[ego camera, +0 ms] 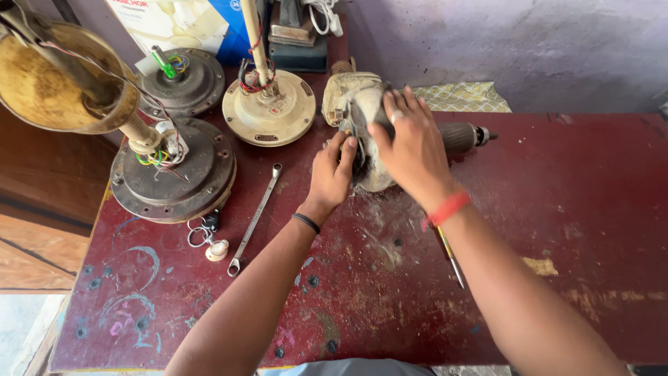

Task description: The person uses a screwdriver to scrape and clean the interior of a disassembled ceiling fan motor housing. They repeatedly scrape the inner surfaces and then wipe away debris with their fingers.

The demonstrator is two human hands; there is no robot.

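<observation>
both hands work on a dirty cream motor [362, 104] lying far-centre on the red table [557, 230]. the right hand [410, 143] lies spread flat over its casing (fingers open), the left hand [332, 170] pinches its near edge. a spanner [255, 219] lies just left.

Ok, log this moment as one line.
left hand: fingers in motor | right hand: on motor | spanner: idle on red table
</observation>
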